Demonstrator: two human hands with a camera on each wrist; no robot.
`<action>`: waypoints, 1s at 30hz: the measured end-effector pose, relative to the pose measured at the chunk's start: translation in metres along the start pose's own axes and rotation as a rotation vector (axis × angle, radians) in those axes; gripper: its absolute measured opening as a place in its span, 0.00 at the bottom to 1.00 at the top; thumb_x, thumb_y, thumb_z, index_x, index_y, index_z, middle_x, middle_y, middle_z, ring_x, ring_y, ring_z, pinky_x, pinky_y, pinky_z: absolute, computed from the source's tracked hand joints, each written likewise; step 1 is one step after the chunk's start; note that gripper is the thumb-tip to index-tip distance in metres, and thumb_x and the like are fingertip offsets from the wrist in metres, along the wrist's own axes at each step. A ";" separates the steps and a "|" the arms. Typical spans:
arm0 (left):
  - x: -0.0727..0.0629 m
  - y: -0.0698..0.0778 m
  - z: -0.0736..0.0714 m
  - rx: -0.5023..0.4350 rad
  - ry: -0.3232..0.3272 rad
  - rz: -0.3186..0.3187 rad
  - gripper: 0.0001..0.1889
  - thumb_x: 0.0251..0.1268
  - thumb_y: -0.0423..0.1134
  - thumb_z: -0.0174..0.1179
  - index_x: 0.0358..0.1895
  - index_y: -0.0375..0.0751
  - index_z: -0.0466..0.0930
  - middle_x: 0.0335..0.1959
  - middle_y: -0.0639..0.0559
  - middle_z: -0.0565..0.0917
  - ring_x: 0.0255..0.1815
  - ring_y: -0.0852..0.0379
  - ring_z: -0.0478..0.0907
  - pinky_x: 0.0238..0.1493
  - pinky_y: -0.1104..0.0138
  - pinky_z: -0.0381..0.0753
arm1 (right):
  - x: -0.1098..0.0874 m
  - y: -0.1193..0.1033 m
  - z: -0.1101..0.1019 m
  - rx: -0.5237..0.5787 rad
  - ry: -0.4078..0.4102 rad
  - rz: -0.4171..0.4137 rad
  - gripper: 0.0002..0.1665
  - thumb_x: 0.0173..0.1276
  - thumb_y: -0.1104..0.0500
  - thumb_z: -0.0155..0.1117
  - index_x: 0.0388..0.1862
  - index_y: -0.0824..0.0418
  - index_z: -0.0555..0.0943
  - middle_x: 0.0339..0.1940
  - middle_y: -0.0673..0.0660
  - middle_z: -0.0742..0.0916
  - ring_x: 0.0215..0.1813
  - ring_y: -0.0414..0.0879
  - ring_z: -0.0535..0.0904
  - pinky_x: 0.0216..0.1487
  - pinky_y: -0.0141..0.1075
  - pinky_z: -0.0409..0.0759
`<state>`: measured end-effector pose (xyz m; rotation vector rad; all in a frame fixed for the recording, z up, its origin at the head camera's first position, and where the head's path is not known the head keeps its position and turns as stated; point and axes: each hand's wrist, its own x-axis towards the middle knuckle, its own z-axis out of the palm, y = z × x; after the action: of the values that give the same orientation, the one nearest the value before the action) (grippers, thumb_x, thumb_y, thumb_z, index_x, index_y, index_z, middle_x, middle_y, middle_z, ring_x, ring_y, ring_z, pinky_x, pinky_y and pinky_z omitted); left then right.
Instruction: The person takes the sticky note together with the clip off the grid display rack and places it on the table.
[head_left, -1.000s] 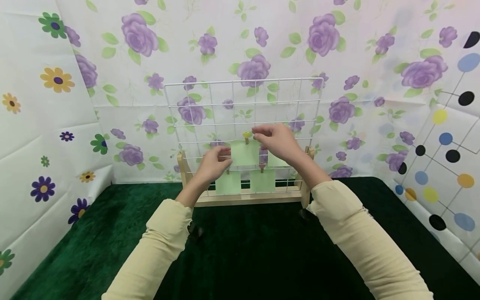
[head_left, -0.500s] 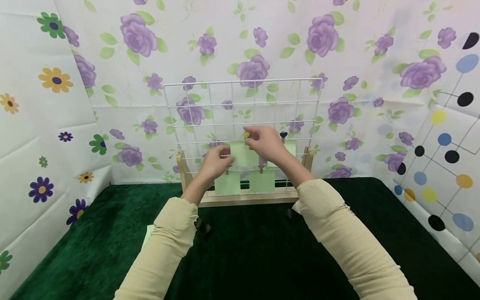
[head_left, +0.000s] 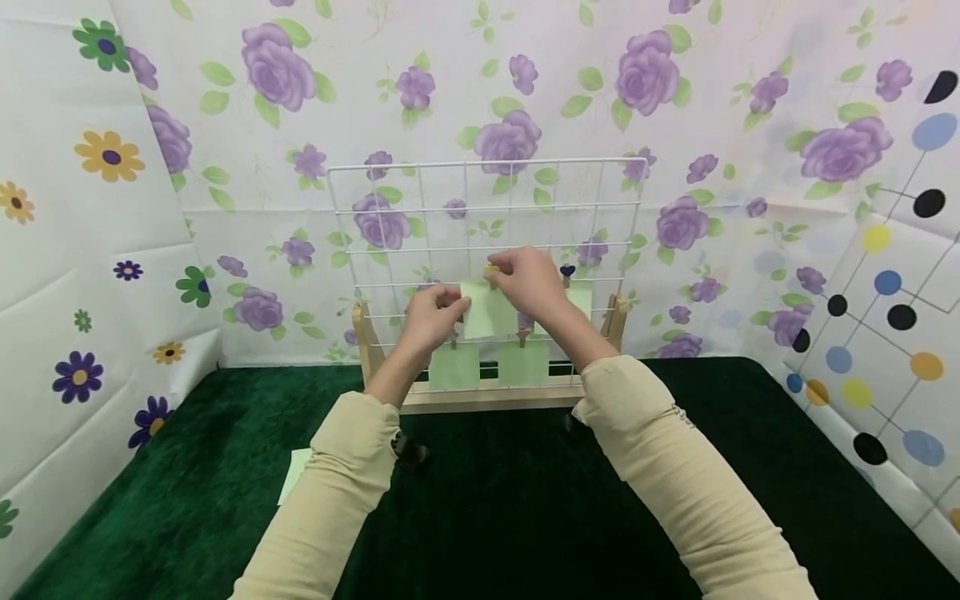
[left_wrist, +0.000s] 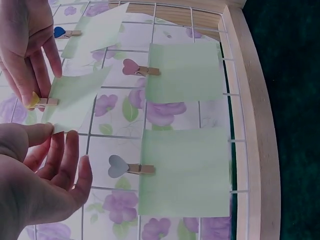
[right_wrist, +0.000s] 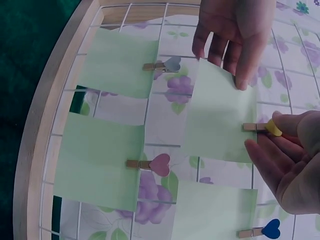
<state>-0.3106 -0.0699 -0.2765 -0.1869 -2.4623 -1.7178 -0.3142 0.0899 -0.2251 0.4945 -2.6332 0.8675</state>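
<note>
A pale green paper square (head_left: pixel 489 312) hangs on the white wire grid rack (head_left: pixel 555 203), with a small wooden clothespin bearing a yellow heart (right_wrist: pixel 273 128) at its top edge. My right hand (head_left: pixel 531 285) pinches the clothespin's heart end between thumb and finger. My left hand (head_left: pixel 432 320) pinches the same paper's left edge; in the left wrist view its thumb and fingertips meet at that edge. Below hang two more green squares, on clothespins with a grey heart (left_wrist: pixel 118 166) and a pink heart (left_wrist: pixel 131 67). A blue heart clothespin (right_wrist: pixel 270 229) holds another square at the right.
The rack stands in a light wooden base (head_left: pixel 480 400) on a dark green cloth (head_left: pixel 495 500). Loose pale green paper (head_left: pixel 292 473) lies on the cloth beside the left forearm. A floral backdrop (head_left: pixel 442 75) hangs behind the rack.
My right hand has moved left onto the yellow heart clothespin, uncovering the blue one. My left hand now pinches the paper's edge. The loose paper by the left forearm has come into view.
</note>
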 end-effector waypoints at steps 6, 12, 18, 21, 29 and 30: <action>-0.001 0.003 -0.002 -0.034 0.003 0.015 0.15 0.70 0.36 0.57 0.53 0.29 0.78 0.48 0.39 0.80 0.45 0.46 0.80 0.46 0.59 0.81 | 0.001 -0.001 0.000 -0.030 0.013 0.011 0.16 0.68 0.58 0.65 0.54 0.61 0.84 0.47 0.58 0.87 0.47 0.50 0.83 0.42 0.40 0.80; 0.001 0.005 -0.002 -0.057 0.004 -0.013 0.17 0.70 0.37 0.56 0.55 0.28 0.75 0.53 0.37 0.79 0.47 0.43 0.81 0.50 0.57 0.79 | 0.003 0.005 0.002 0.057 0.011 0.017 0.14 0.67 0.59 0.66 0.49 0.63 0.85 0.45 0.58 0.88 0.49 0.51 0.83 0.46 0.42 0.80; 0.003 0.006 0.000 -0.105 0.021 -0.020 0.15 0.70 0.34 0.56 0.54 0.26 0.76 0.51 0.37 0.79 0.47 0.43 0.81 0.50 0.59 0.80 | 0.004 0.005 0.004 0.082 0.023 0.034 0.12 0.65 0.59 0.69 0.45 0.63 0.86 0.43 0.58 0.88 0.48 0.50 0.83 0.47 0.43 0.79; 0.004 0.005 0.001 -0.109 0.030 -0.019 0.14 0.70 0.33 0.56 0.52 0.27 0.76 0.49 0.37 0.79 0.46 0.44 0.81 0.49 0.60 0.80 | 0.003 0.003 0.004 0.076 0.032 0.037 0.10 0.64 0.59 0.70 0.42 0.63 0.86 0.41 0.57 0.88 0.46 0.50 0.83 0.45 0.42 0.79; 0.006 0.000 0.003 0.090 0.124 0.119 0.10 0.68 0.34 0.58 0.45 0.30 0.81 0.41 0.40 0.84 0.41 0.48 0.81 0.43 0.60 0.79 | 0.005 0.005 0.003 0.089 0.028 0.049 0.08 0.62 0.60 0.71 0.38 0.63 0.86 0.38 0.57 0.88 0.39 0.49 0.84 0.39 0.39 0.80; 0.006 -0.001 0.004 0.111 0.138 0.140 0.09 0.68 0.34 0.59 0.44 0.30 0.82 0.41 0.40 0.84 0.40 0.48 0.81 0.43 0.60 0.79 | 0.006 0.006 0.003 0.096 0.029 0.051 0.08 0.62 0.60 0.71 0.38 0.63 0.86 0.37 0.57 0.88 0.37 0.48 0.84 0.37 0.38 0.80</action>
<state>-0.3169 -0.0666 -0.2771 -0.2159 -2.3763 -1.4824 -0.3222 0.0912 -0.2277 0.4371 -2.5978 1.0130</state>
